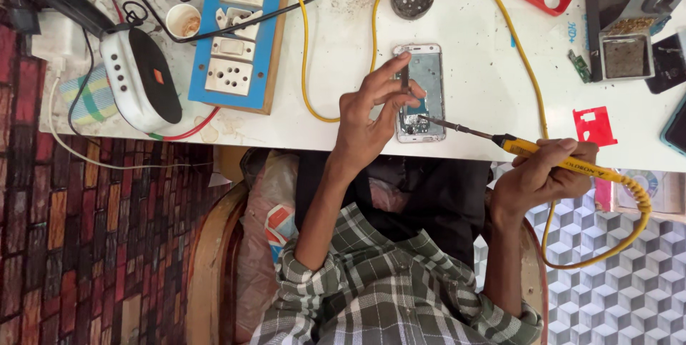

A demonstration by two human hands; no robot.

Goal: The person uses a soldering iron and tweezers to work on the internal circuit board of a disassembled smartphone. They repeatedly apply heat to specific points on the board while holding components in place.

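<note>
Bright, even light and a sharp picture
The white table (486, 73) is lit flat and nearly washes out, with only soft, short shadows under the cables and the hands; the dark gap below the table edge loses detail, straight edges bow slightly toward the corners, and no motion blur shows

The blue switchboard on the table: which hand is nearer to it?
Left. The left hand rests on the opened phone, just right of the blue switchboard in the picture. The right hand, holding the yellow soldering iron, is farther away at the table edge.
</note>
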